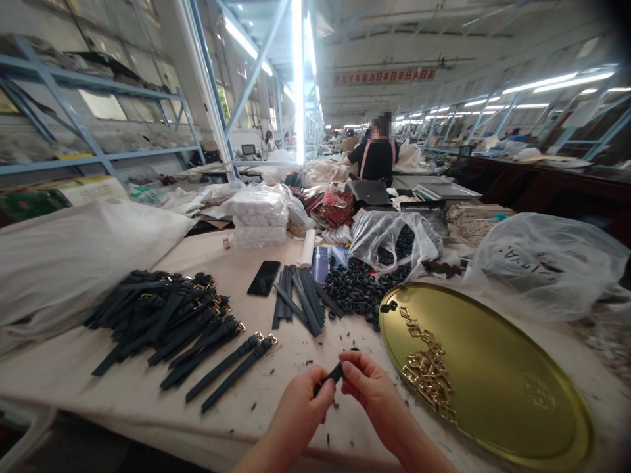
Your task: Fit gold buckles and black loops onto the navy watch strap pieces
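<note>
My left hand point(304, 402) and my right hand point(371, 389) meet low over the table's front edge, both pinched on one short black strap point(331, 376) held between them. To the left lies a pile of finished black straps with gold buckles point(167, 322). Just beyond my hands sits a small bundle of plain black straps point(298, 295). A heap of black loops point(357, 289) spills from a clear bag point(389, 240). On my right, a round gold tray point(493, 381) holds several gold buckles point(428, 374).
A black phone point(264, 277) lies flat near the strap bundle. Large filled plastic bags stand at left point(73, 256) and right point(547, 263). A person in a black top point(377, 157) works at the far end. Blue metal shelving point(93, 105) runs along the left.
</note>
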### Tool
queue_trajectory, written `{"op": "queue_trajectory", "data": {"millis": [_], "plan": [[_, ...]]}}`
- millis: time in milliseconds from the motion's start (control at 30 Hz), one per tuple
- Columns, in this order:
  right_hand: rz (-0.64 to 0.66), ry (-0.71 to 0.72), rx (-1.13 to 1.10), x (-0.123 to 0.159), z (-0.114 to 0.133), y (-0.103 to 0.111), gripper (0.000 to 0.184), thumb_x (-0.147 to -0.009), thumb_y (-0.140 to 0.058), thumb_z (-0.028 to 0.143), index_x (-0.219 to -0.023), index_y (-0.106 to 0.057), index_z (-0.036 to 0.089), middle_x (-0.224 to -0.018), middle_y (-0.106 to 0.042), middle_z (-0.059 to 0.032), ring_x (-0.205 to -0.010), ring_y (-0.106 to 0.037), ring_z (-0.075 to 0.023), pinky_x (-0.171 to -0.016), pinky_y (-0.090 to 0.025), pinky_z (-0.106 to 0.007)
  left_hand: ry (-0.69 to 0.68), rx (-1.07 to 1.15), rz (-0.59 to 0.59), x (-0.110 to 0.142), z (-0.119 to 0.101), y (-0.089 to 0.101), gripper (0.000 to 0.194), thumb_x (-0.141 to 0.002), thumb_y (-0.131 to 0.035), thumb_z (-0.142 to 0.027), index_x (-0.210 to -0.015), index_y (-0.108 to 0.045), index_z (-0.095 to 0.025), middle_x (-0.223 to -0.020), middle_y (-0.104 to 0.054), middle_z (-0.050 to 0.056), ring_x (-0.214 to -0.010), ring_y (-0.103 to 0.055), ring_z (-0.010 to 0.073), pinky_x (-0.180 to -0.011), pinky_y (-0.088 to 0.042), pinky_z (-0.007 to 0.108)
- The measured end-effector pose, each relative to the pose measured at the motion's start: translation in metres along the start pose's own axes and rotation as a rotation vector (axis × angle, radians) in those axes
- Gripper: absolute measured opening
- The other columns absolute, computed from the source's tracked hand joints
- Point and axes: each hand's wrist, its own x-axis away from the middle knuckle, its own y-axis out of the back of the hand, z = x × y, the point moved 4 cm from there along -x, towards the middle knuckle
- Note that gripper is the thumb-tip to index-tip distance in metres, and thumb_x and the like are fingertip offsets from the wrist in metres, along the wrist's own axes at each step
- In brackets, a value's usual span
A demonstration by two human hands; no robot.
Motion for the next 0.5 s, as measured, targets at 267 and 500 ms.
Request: {"op": "queue_trajectory", "data": {"millis": [267,500], "plan": [[0.088,0.022,0.301,0.010,0.000,0.004,0.027,-0.060,-0.071,0.038,-0.073,-0.065,0.015,-0.049,-0.055,0.0037,-0.051,-0.049,-0.0111,-0.056,-0.038,-0.026,0.075,-0.086,0.212,0.013,0.002,0.002,0.022,-0.076,-0.042,-0.035,-0.066,-0.050,-0.017,-0.042,-0.041,-0.007,-0.039,-0.034,0.0080,-0.039,-0.022,0.019],[0.054,0.009,0.280,0.015,-0.010,0.001,0.029,-0.063,-0.068,0.042,-0.077,-0.064,0.016,-0.058,-0.057,0.0029,-0.054,-0.048,-0.0104,-0.057,-0.037,-0.025,-0.059,0.035,0.130,0.028,-0.006,0.001,0.014,-0.076,-0.041,-0.020,-0.083,-0.051,-0.016,-0.059,-0.052,-0.004,-0.051,-0.043,0.0078,-0.049,-0.032,0.018]]}}
